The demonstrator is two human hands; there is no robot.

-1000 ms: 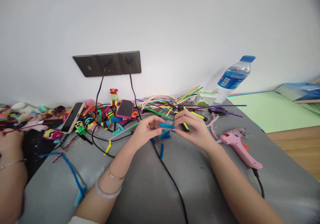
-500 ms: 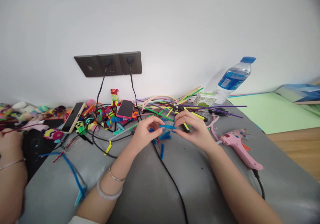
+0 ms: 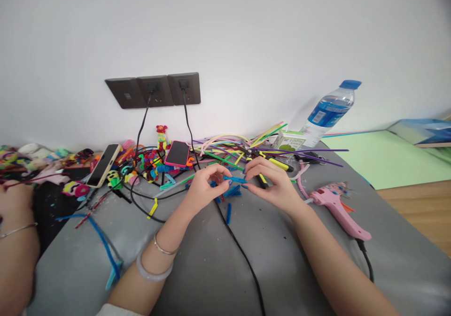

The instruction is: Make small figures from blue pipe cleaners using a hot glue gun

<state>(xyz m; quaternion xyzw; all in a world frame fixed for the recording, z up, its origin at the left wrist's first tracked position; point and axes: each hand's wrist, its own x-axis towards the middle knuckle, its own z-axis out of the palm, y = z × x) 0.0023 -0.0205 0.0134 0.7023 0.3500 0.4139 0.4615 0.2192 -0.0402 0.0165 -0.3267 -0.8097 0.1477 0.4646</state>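
Observation:
Between my two hands a short blue pipe cleaner (image 3: pixel 235 179) is held level above the grey table. My left hand (image 3: pixel 211 183) pinches its left end between thumb and forefinger. At its other end, my right hand (image 3: pixel 269 182) is closed on it with thumb and fingertips. More blue pipe cleaner pieces (image 3: pixel 232 191) lie just below my fingers, and one short blue piece (image 3: pixel 229 213) lies closer to me. Yellow-and-black pliers (image 3: pixel 278 162) rest behind my right hand.
A pink glue gun (image 3: pixel 338 208) lies to the right, its cord trailing forward. A water bottle (image 3: pixel 329 114) leans by the wall. Two phones, the pink-cased phone (image 3: pixel 178 153) among them, lie amid colourful pipe cleaners. A black cable (image 3: pixel 243 257) crosses the table. Another person's arm (image 3: pixel 17 241) is at left.
My right fingers have shifted slightly on the blue pipe cleaner. Otherwise both hands stay in almost the same place.

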